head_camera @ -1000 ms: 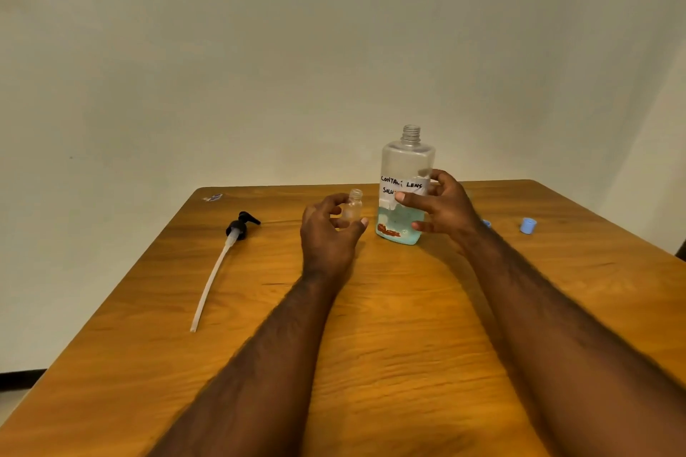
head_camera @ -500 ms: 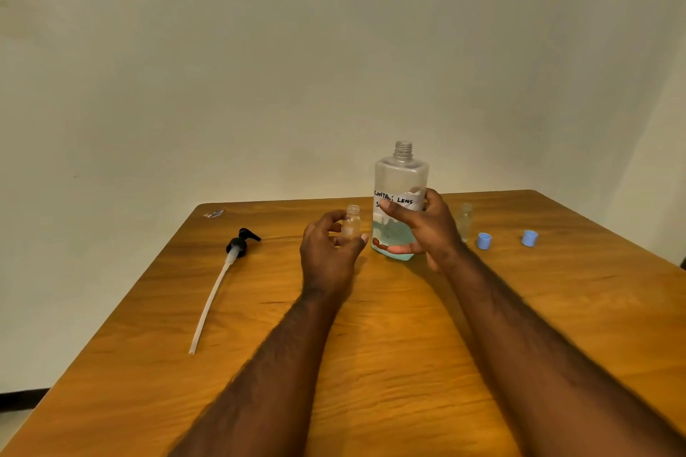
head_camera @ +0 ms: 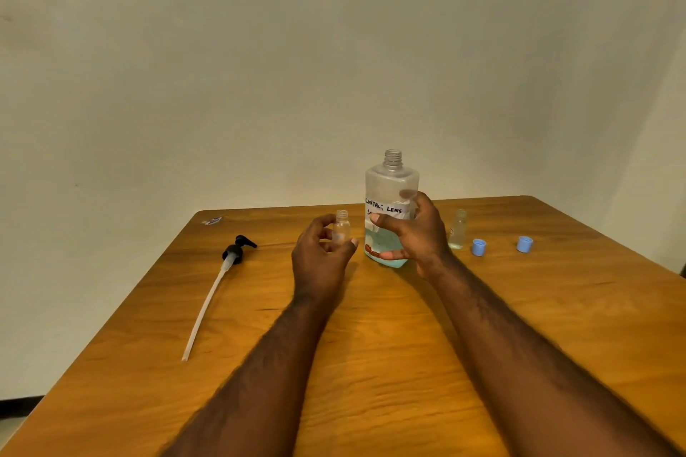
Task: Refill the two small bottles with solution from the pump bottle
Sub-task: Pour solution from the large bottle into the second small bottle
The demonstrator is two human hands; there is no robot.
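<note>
Regrip on pump bottle (head_camera: 391,182), pour looking close.
Now wrapped round the front of it with right hand (head_camera: 415,234), fingers curled across the handwritten label and thumb up near the shoulder, where a second ago only cupped at the side. Neck open, pump head and tube (head_camera: 234,252) lying well off to the left on table (head_camera: 371,364). Cannot tell whether the base is lifted clear or just touching the wood. Pinched upright in left hand (head_camera: 319,256): one small bottle (head_camera: 342,223), mouth uncapped, just left of the big one and lower than its neck. Uncovered by that shift: second small bottle (head_camera: 458,230) standing just right of the wrist, two blue caps (head_camera: 479,247) beyond. Probably means tilting next, so worth keeping that little mouth steady.
</note>
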